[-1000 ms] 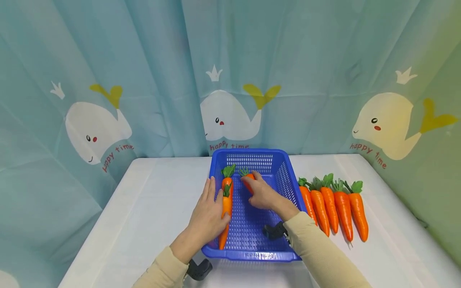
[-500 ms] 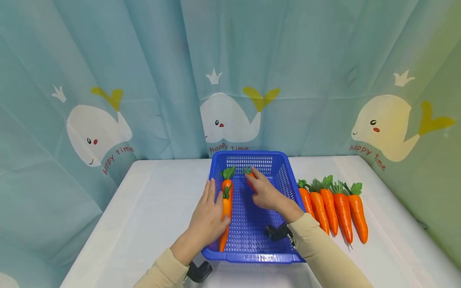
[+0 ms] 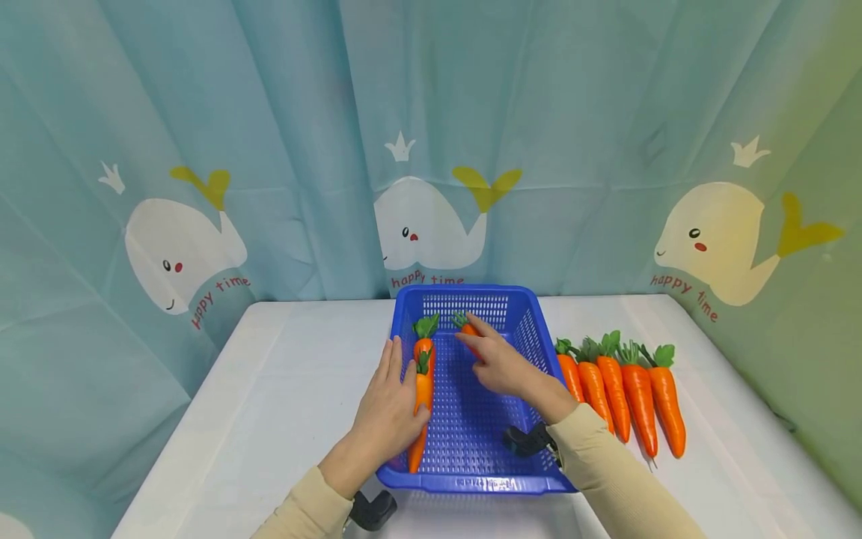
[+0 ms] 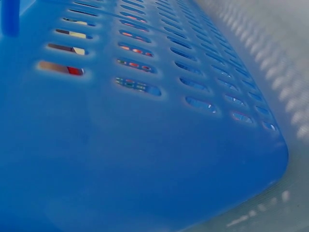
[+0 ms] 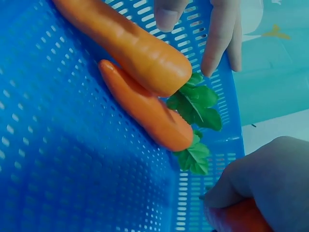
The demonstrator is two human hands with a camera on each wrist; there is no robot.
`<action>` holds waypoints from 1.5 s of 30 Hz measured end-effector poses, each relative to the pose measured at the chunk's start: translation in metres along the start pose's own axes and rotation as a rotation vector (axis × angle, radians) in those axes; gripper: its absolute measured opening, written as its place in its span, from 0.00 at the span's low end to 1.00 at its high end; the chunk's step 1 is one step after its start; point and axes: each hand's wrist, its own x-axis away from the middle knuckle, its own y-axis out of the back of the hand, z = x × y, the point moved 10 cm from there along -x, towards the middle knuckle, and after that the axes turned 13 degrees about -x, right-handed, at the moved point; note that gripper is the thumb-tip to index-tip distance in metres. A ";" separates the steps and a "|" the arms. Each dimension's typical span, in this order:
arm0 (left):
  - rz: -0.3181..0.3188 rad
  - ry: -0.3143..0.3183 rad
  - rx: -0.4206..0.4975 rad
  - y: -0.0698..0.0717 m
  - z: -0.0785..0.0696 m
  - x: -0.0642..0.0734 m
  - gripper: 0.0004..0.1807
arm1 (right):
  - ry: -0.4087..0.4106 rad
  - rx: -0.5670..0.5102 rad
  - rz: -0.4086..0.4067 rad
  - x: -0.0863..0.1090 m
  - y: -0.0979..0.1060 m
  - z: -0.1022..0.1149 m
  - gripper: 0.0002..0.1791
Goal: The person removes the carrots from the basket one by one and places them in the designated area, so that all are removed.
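My right hand [image 3: 505, 364] reaches into the blue plastic basket [image 3: 481, 484] and holds an orange carrot [image 5: 244, 217] with a feathery green top, near the back wall. Thumb and fingers are round it in the right wrist view, hiding much of its body. My left hand [image 3: 390, 404] rests at the basket's left side, fingers straight, thumb beside the carrots inside. Two carrots with leafy tops lie there along the left wall: a lighter orange carrot [image 5: 149, 58] and a redder carrot [image 5: 149, 113]. The left wrist view shows only the basket's slotted outer wall [image 4: 120, 145].
Several carrots [image 3: 640, 397] lie side by side on the white table [image 3: 303, 374], right of the basket, leaves toward the back. My right forearm crosses the basket's right rim. A light blue curtain [image 3: 303, 150] with whale prints hangs behind the table.
My right hand has shifted slightly to the right with the carrot, its index finger now straighter. The left hand stays on the basket's side. The head view has tilted up a little.
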 end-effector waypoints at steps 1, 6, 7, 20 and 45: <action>0.001 0.000 0.001 0.000 0.000 0.000 0.34 | -0.005 -0.001 0.000 0.001 0.001 0.000 0.29; -0.002 -0.002 0.000 0.001 0.000 0.001 0.34 | -0.002 0.006 -0.018 0.005 0.008 0.002 0.28; -0.004 -0.004 -0.002 0.002 0.000 0.001 0.34 | -0.002 0.003 -0.022 0.006 0.009 0.002 0.28; 0.014 0.001 0.002 0.000 -0.002 -0.002 0.35 | 0.042 0.021 -0.078 0.016 0.017 0.002 0.29; 0.022 0.020 0.001 -0.003 0.001 -0.001 0.34 | 0.216 0.071 -0.120 0.028 0.019 0.009 0.24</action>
